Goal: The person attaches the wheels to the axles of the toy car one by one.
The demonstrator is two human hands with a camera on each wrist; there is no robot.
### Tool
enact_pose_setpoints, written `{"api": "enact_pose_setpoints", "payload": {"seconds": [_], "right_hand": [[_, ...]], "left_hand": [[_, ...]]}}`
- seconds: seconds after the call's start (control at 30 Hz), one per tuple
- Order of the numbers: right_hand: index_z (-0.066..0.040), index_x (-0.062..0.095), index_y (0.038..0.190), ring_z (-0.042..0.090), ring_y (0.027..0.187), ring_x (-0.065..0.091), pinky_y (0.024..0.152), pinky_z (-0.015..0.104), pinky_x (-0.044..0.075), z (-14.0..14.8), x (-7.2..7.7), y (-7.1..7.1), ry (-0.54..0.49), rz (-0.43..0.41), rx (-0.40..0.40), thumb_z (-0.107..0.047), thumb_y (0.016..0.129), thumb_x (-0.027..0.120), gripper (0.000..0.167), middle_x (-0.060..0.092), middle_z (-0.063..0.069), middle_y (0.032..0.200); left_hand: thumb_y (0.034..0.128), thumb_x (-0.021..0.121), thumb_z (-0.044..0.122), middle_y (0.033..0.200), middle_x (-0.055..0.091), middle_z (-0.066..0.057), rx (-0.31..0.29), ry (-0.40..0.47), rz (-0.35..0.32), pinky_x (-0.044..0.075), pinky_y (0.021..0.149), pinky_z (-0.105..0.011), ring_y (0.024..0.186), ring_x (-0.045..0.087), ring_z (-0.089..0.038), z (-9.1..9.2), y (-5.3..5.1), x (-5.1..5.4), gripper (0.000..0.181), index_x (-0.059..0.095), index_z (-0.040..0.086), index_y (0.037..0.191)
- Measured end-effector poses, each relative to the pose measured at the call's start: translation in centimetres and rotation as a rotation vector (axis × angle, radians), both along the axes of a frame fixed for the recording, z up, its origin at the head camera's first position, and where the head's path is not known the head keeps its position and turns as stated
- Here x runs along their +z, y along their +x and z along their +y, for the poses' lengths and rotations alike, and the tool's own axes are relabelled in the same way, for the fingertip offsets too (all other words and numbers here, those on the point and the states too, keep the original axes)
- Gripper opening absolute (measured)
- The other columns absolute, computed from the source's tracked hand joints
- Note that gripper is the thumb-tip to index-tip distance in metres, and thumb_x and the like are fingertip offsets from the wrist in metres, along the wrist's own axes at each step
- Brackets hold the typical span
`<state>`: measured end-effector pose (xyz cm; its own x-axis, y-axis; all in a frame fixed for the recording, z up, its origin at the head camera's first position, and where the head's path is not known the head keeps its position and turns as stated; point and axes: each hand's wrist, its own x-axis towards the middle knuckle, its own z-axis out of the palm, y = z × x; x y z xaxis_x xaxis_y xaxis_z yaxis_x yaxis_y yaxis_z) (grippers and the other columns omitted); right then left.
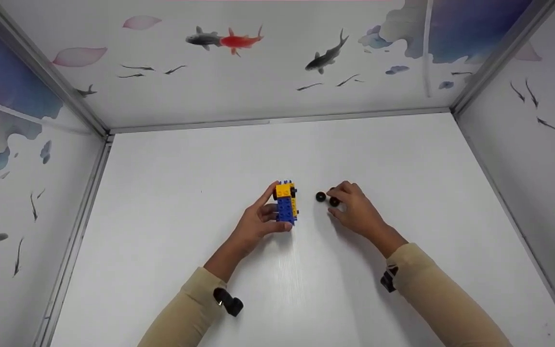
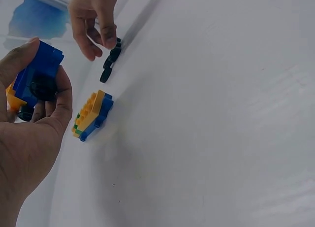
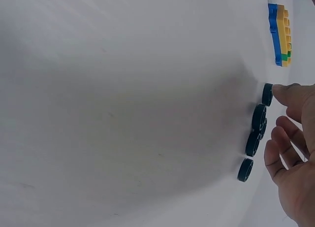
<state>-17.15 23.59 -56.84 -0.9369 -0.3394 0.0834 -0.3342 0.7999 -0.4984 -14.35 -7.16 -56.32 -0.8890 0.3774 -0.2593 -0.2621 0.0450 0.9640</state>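
My left hand (image 1: pixel 253 224) grips a toy brick vehicle (image 1: pixel 284 207) in blue and yellow, thumb at its near end and fingers at its far side. Black wheels (image 2: pixel 43 88) are fitted to it. On the tabletop beyond, a second yellow and blue brick piece (image 2: pixel 93 113) with a little green lies apart; from the head it is mostly hidden behind the vehicle. My right hand (image 1: pixel 357 212) is over several loose black wheels (image 3: pixel 259 117), fingers spread and bent around them. One fingertip seems to touch the end wheel (image 3: pixel 267 94); no firm pinch shows.
A white tabletop (image 1: pixel 171 183) carries everything. Printed white panels (image 1: pixel 277 91) with fish and petals wall it in at the back and both sides, joined by metal edge strips. A small black device (image 1: pixel 229 302) sits on each sleeve cuff.
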Motion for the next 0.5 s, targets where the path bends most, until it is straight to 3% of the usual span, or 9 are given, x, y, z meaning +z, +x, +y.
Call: {"api": "enact_pose_setpoints", "payload": {"seconds": [0.5], "right_hand": [[0.003,0.075,0.131,0.037,0.113,0.062,0.095,0.049,0.062,0.5,-1.2,-0.1,0.029,0.024,-0.021,0.000,0.098,0.080,0.033,0.065,0.020,0.125]], "left_hand": [[0.0885,0.096,0.019,0.155,0.062,-0.018,-0.011,0.025,-0.002,0.057,0.118,-0.045,0.139,0.067,-0.031,0.1,0.1,-0.2,0.115,0.026,0.055,0.172]]}}
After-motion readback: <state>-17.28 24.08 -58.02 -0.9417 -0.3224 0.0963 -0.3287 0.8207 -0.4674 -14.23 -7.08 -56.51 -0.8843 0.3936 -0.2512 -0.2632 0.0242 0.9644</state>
